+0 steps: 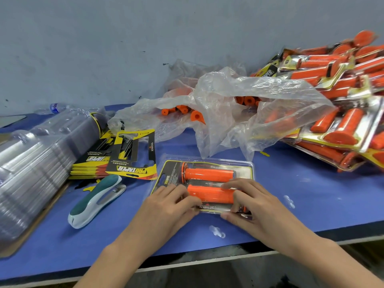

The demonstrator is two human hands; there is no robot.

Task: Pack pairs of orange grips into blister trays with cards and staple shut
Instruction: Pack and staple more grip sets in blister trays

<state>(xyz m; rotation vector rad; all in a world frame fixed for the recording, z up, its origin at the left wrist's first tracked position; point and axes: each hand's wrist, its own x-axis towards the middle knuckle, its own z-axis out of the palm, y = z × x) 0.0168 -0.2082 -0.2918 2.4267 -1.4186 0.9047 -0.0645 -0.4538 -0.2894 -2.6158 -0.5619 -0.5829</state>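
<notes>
1. Table (301, 204): blister tray (246, 165) lies near the front edge, with two orange grips (207, 173) inside.
2. Left hand (166, 208) and right hand (255, 204) clamp the tray's near side, fingers curled.
3. Stapler (95, 200) lies at left, unused. Risk: if the hold loosens, the tray could pop open and the grips shift.

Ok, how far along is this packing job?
Done: a pile of packs on the right. In hand: the left hand and right hand pinch a tray holding two grips. Left: stapling it, the stapler lies untouched; loose grips, cards and empty trays remain.
</notes>
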